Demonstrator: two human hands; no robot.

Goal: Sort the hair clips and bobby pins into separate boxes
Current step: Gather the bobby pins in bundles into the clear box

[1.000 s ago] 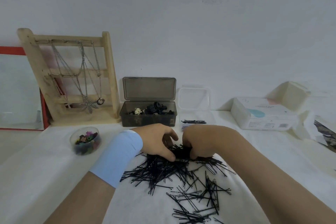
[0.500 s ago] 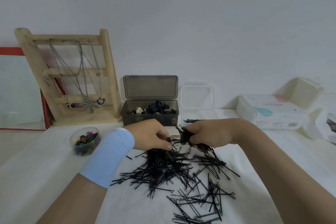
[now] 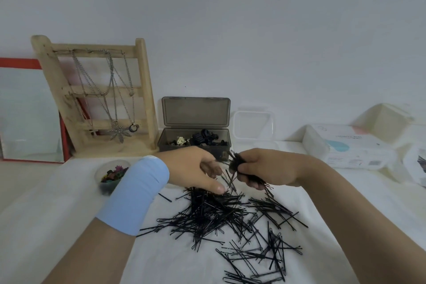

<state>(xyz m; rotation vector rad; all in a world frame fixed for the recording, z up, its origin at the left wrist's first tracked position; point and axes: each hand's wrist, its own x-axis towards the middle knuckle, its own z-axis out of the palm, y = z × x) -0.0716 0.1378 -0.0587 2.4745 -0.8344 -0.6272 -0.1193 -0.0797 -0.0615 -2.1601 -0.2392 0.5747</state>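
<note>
A big heap of black bobby pins (image 3: 221, 217) lies spread on the white cloth in front of me. My right hand (image 3: 269, 169) grips a thick bunch of bobby pins (image 3: 237, 163), lifted above the heap. My left hand (image 3: 196, 168), with a light blue band on the wrist, hovers beside it with loosely curled fingers, its thumb touching the top of the heap. Behind the hands stands a smoky grey box (image 3: 196, 143) with its lid up, holding black hair clips. A clear box (image 3: 253, 129) stands open to its right; its bottom is hidden by my right hand.
A small round tub (image 3: 110, 173) of coloured clips sits at the left. A wooden rack (image 3: 96, 94) hung with necklaces and a red-framed mirror (image 3: 27, 113) lean on the wall. A white tissue pack (image 3: 345, 145) and cartons lie at the right.
My right hand has lifted a bunch of pins off the heap and raised it toward the boxes. My left hand has loosened and let the bunch go.
</note>
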